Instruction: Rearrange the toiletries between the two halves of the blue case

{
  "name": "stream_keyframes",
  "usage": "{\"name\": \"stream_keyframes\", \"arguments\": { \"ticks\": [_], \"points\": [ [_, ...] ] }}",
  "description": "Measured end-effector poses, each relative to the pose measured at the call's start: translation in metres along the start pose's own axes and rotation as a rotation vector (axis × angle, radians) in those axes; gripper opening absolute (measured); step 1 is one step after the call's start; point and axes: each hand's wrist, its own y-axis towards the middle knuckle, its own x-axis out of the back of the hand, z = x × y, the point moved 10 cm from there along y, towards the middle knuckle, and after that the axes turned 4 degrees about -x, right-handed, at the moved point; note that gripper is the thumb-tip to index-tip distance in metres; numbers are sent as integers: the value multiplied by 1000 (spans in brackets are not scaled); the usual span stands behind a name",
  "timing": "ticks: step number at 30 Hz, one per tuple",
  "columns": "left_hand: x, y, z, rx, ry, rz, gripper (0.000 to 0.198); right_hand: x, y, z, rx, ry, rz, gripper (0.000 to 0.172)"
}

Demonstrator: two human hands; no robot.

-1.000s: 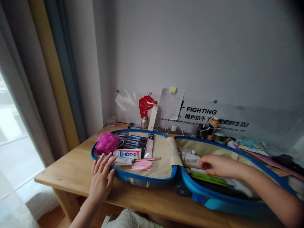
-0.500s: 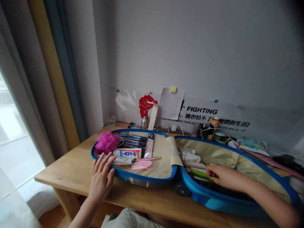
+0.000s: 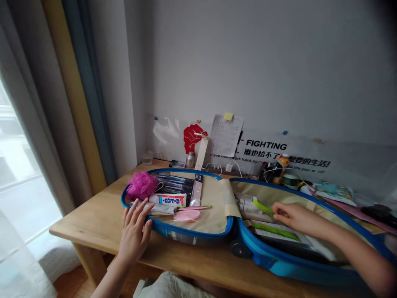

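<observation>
An open blue suitcase [image 3: 198, 236] lies on the wooden table with both halves facing up. My right hand [image 3: 287, 215] is closed around one end of a slim lime-green stick-like item [image 3: 263, 207], raised over the right half; its exact kind is unclear. Below it lie white tubes [image 3: 246, 198] and a green-and-white packet [image 3: 273, 230]. With fingers spread, my left hand [image 3: 136, 227] rests on the left half's near rim, beside a white tube [image 3: 163, 208]. That half also holds a pink bath puff [image 3: 142, 185], a toothpaste box [image 3: 170, 200], a pink round item [image 3: 187, 215] and packaged dark sticks [image 3: 175, 183].
Behind the suitcase stand a small metal bottle [image 3: 190, 159], an orange bottle [image 3: 281, 167] and a white upright strip [image 3: 202, 152]. White cables run along the wall. Papers and a bag [image 3: 335, 192] lie at the back right. Curtains [image 3: 77, 95] hang at left.
My right hand has lifted slightly from the right half, bringing the lime-green item up and uncovering the green-and-white packet. My left hand stays on the rim. The view shifts slightly.
</observation>
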Motion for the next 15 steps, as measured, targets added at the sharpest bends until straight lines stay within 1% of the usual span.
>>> {"name": "stream_keyframes", "arguments": {
  "ticks": [2, 3, 5, 7, 9, 11, 13, 15],
  "points": [
    [0, 0, 1, 10, -1, -5, 42, 11, 7, 15, 14, 115, -22, 15],
    [1, 0, 1, 10, -2, -8, 42, 16, 10, 28, 42, 152, -42, 18],
    [1, 0, 0, -1, -3, -14, 41, 24, 14, 66, 134, 153, -112, 24],
    [1, 0, -1, -11, -2, -13, 40, 25, 16, 113, 264, 115, -173, 27],
    [1, 0, -1, -8, 0, -9, 40, 14, 17, 161, 420, 91, -171, 32],
    [0, 0, 0, -2, 0, -5, 41, -6, 19, 201, 551, 41, -116, 39],
    [0, 0, 0, 0, -3, -4, 41, -28, 25, 227, 625, -11, -58, 45],
    [0, 0, 0, 7, -5, -4, 42, -46, 32, 243, 662, -36, -19, 47]
  ]
}}
